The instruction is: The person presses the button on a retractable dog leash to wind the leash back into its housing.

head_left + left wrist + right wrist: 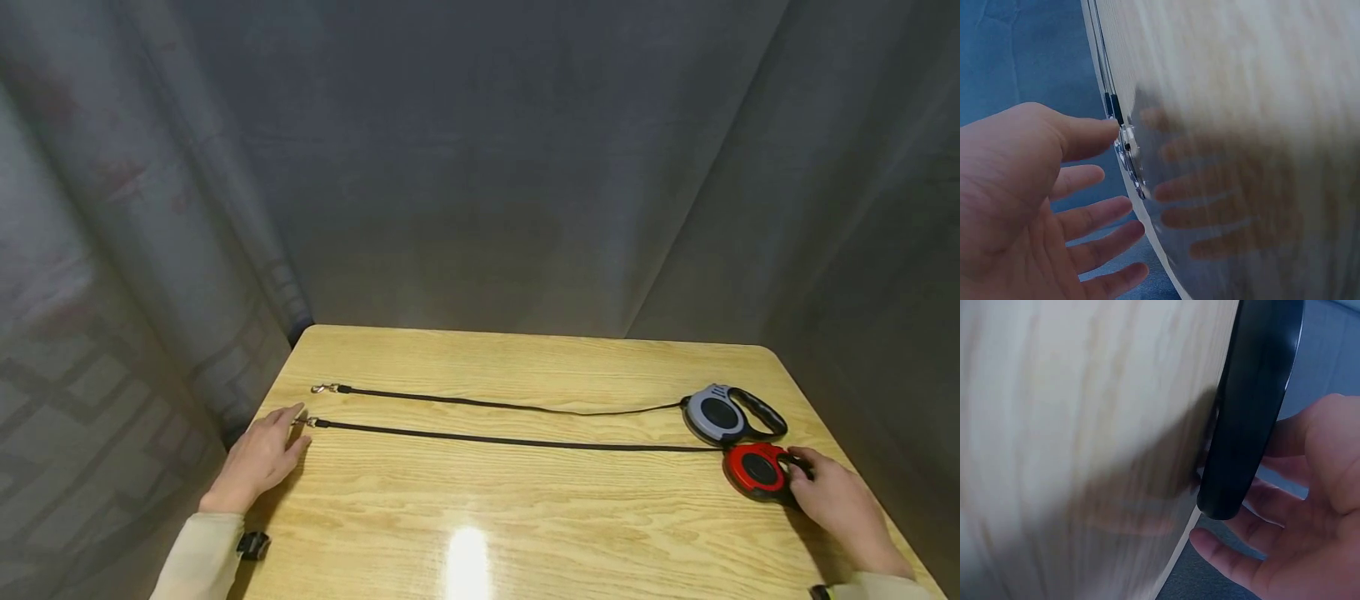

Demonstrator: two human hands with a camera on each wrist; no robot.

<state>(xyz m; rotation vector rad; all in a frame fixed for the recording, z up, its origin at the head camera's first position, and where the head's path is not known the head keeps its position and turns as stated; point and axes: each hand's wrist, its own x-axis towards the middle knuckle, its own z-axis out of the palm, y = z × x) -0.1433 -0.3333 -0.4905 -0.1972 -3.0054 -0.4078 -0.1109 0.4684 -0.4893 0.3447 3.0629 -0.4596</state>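
A red retractable dog leash (738, 471) lies at the right of the table, its black cord (525, 441) stretched straight to a metal clip (1127, 156) at the left. My right hand (836, 500) holds its black handle (1250, 406), fingers partly hidden behind it in the right wrist view. At the left, my left hand (258, 458) is beside the clip with fingers spread; the thumb (1091, 134) looks close to it, and contact is unclear. Just behind lies a grey retractable leash (700, 421), its cord (465, 401) slightly bowed, ending in another metal clip (324, 388).
Both leashes lie on a light wooden table (487, 367) with rounded back corners. Grey curtains (480, 167) hang close around its back and sides. A bright light reflection shows on the front of the tabletop.
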